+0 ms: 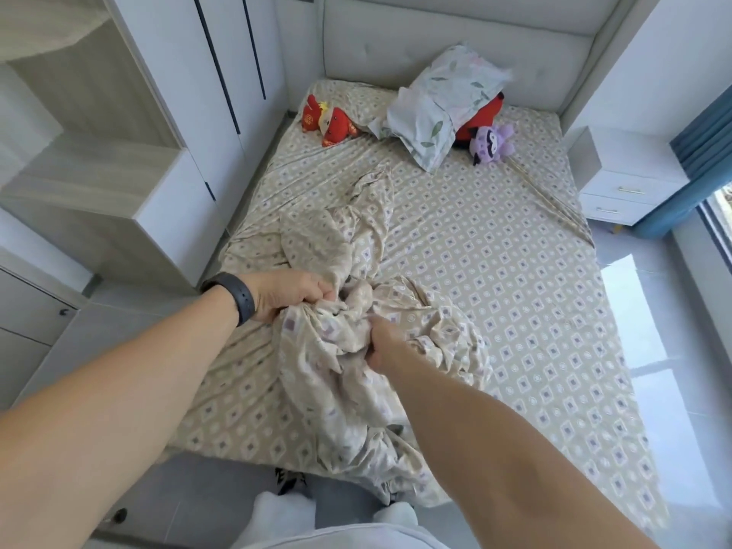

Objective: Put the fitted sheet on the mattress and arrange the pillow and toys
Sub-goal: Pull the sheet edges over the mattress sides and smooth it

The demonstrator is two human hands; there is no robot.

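Observation:
A beige fitted sheet with a diamond pattern lies over the mattress, flat on the right and bunched in a heap near the foot. My left hand grips the bunched fabric from the left. My right hand grips the same heap a little lower and to the right. A leaf-print pillow lies tilted near the headboard. A large red toy is half hidden under it, with a purple plush beside it. A red plush toy lies at the far left corner.
A white wardrobe and shelf unit line the left side. A white nightstand stands at the right by a blue curtain and window. The padded headboard closes the far end. My socked feet stand at the bed's foot.

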